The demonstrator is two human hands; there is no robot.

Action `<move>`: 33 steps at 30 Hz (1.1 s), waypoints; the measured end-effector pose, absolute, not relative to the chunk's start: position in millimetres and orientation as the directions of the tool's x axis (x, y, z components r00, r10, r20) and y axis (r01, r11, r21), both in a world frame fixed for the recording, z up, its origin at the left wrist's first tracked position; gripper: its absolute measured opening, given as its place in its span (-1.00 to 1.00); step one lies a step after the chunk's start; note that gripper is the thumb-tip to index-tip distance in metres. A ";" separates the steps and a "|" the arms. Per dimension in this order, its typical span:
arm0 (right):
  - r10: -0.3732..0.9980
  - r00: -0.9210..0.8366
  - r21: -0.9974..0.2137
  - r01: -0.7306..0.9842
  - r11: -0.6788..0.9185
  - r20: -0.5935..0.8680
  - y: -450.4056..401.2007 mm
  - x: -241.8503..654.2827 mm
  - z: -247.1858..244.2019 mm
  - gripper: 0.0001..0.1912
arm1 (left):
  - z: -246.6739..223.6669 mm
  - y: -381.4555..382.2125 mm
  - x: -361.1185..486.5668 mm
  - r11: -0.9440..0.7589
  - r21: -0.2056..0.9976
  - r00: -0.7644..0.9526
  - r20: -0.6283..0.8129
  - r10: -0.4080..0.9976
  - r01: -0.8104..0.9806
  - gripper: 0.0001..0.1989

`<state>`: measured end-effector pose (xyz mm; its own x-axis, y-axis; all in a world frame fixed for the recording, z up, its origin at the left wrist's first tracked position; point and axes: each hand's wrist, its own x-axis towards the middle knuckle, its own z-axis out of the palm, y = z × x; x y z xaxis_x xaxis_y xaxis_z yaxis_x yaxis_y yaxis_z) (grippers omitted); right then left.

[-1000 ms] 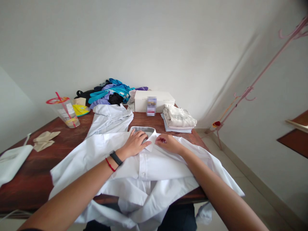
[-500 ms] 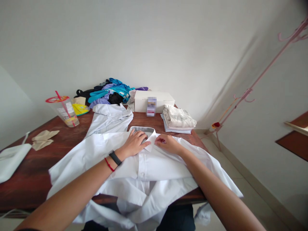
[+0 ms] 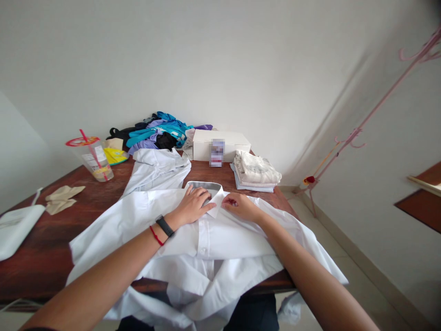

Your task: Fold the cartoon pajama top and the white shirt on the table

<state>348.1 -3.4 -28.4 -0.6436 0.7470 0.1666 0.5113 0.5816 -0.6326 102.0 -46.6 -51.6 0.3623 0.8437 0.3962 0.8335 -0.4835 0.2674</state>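
Observation:
A white button-up shirt [image 3: 237, 241] lies spread over the wooden table, collar away from me, its lower part hanging past the front edge. My left hand [image 3: 195, 205] rests flat over the left side of the collar, fingers stretched and thumb apart, touching the fabric. On that wrist are a black band and a red string. Just right of the collar's point, my right hand [image 3: 242, 207] is curled, thumb and fingertips closed at the shirt fabric. Its other fingers fold under, so the exact grip is partly hidden.
Behind the shirt are another pale shirt [image 3: 156, 165], a heap of clothes [image 3: 161, 131], a white box [image 3: 234, 142] and a folded stack [image 3: 258, 168]. A plastic cup [image 3: 98, 161], brown paper napkins [image 3: 64, 200] and a white device [image 3: 20, 230] sit left. A pink rack [image 3: 382, 105] stands right.

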 end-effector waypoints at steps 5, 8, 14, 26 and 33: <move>0.748 -0.643 -0.637 0.510 0.578 0.164 -4.3 348.0 -27.2 -0.85 | -50.1 -47.0 102.5 -0.483 0.264 0.368 0.386 0.846 0.835 -0.64; 0.748 -0.643 -0.639 0.508 0.578 0.165 -4.5 347.9 -26.9 -0.85 | -49.4 -47.4 102.6 -0.482 0.267 0.371 0.374 0.850 0.835 -0.63; 0.749 -0.640 -0.647 0.502 0.574 0.169 -4.6 348.3 -27.6 -0.84 | -49.5 -47.1 101.9 -0.484 0.258 0.375 0.376 0.847 0.836 -0.63; 0.743 -0.646 -0.637 0.501 0.586 0.176 -2.2 348.3 -31.5 -0.82 | -46.0 -48.9 103.2 -0.480 0.254 0.378 0.363 0.852 0.839 -0.64; 0.739 -0.648 -0.640 0.491 0.592 0.186 -2.2 348.8 -31.2 -0.83 | -48.7 -47.4 102.7 -0.482 0.257 0.376 0.369 0.850 0.838 -0.64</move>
<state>348.8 -2.2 -31.2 -0.6481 0.7385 0.1857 0.4908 0.5916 -0.6396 102.7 -47.4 -48.7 0.3756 0.8502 0.3690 0.8380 -0.4816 0.2566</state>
